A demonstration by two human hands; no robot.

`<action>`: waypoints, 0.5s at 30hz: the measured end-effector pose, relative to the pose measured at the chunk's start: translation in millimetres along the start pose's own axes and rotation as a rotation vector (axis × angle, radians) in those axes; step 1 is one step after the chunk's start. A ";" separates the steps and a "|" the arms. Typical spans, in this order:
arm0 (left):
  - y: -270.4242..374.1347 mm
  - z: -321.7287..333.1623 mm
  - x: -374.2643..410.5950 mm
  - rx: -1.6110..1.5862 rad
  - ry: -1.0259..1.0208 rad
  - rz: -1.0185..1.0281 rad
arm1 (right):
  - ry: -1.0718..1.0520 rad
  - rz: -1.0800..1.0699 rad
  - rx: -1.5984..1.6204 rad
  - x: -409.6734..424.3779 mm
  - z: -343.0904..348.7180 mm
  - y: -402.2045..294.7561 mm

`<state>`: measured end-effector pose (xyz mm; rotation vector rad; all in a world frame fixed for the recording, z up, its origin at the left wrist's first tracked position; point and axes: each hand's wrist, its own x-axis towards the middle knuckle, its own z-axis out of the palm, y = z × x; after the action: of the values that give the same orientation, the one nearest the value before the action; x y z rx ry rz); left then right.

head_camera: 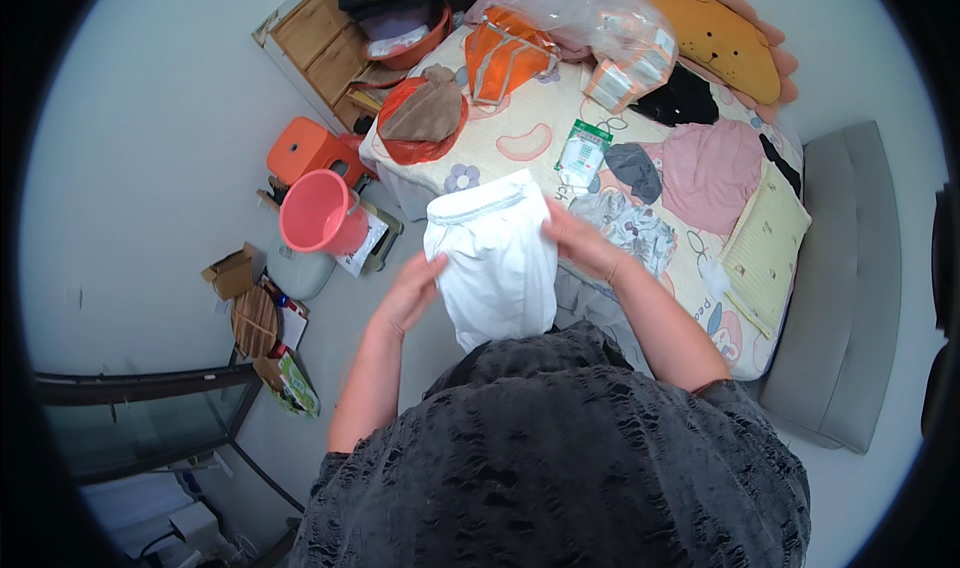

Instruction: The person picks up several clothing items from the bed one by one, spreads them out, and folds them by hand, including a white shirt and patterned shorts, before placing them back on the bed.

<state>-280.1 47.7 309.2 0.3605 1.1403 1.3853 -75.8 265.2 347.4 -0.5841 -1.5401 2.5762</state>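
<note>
A white cloth garment with a gathered waistband (495, 260) hangs upright between my two hands, in front of my dark top. My left hand (411, 290) holds its left side, with the fingertips at the edge. My right hand (581, 239) is at its upper right side and slightly blurred; its fingertips are partly behind the cloth. Beyond the garment lies the bed with a patterned cover (487, 144). A green and white packet (583, 154), a dark grey cloth (634, 172) and a floral cloth (630, 227) lie on it.
Left of the bed stand a pink bucket (319, 212) and an orange stool (304, 148). A pink cloth (709, 174), a yellow pillow (769, 245), an orange vest (506, 54) and a lion-shaped cushion (716, 43) are on the bed. A grey headboard (840, 290) bounds its right side.
</note>
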 end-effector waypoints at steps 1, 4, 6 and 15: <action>-17.6 -5.4 0.1 -0.062 0.022 -0.099 | 0.028 0.053 -0.086 -1.1 -10.3 28.8; -62.3 -8.0 -6.1 0.097 0.221 -0.072 | 0.132 0.128 -0.256 -13.9 -31.2 116.8; -81.8 -10.4 -13.9 0.073 0.260 -0.088 | 0.137 0.075 -0.256 -22.4 -21.3 140.4; -134.0 -14.3 8.5 1.080 -0.087 -0.119 | 0.294 0.149 -0.901 -56.0 -10.5 180.0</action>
<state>-215.8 18.4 194.2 1.0750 1.7303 0.5297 1.7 171.0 203.2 -1.1012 -2.5435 1.6210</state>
